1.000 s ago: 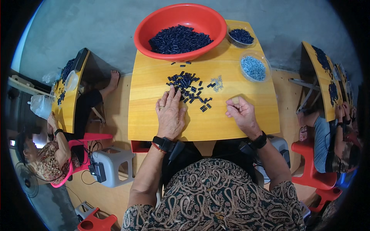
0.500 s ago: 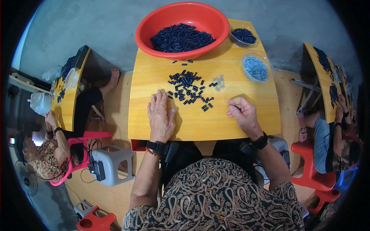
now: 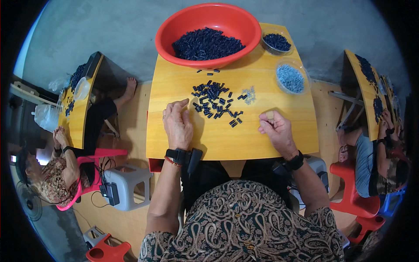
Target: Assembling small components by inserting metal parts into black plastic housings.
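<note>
On the yellow table [image 3: 231,144], dark pieces [image 3: 212,91] are loosely heaped near the middle. To their left, the left hand [image 3: 178,125] is held thumb apart; at near right, the right hand [image 3: 276,129] is curled closed, any contents indiscernible.

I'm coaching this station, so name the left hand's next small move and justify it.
Probably reach right to the loose dark pieces: the left hand is beside them, thumb and fingers apart and seemingly empty, while the right hand is curled, its contents unclear.

The near table [image 3: 235,146] bears one red basin [image 3: 207,62], two clear tubs [image 3: 307,84] and two loose piles [image 3: 213,90].
</note>
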Motion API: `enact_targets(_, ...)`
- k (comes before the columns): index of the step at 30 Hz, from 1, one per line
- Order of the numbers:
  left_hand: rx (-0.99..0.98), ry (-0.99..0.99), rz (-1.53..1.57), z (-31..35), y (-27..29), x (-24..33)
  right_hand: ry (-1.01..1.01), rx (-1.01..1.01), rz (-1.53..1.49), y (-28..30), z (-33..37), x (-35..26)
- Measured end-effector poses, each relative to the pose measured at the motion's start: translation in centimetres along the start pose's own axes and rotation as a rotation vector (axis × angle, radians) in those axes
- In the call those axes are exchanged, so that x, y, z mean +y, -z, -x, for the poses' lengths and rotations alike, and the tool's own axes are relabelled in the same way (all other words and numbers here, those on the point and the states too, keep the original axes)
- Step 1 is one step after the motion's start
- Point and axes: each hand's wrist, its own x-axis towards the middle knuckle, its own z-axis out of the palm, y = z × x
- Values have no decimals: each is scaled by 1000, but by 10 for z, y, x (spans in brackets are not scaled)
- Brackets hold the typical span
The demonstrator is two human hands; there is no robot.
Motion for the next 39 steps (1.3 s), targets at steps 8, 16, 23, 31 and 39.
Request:
enact_targets(8, -72, -62, -83, -17, -12, -2, -4, -1, -36, 0, -1, 5)
enact_targets(16, -45, -104, -41, -18, -13, -14, -15, 5, -5, 1, -2, 2)
enact_targets(23, 22, 200, 556, -6, -9, -28, -8, 0, 0, 0, 0, 2)
enact_targets(31, 43, 320, 1029, 19, 11, -2, -29, 6, -44, 4, -3, 6)
enact_targets(39, -188, 359, 1146, 45, -1, 19, -12, -60, -200, -11, -3, -24)
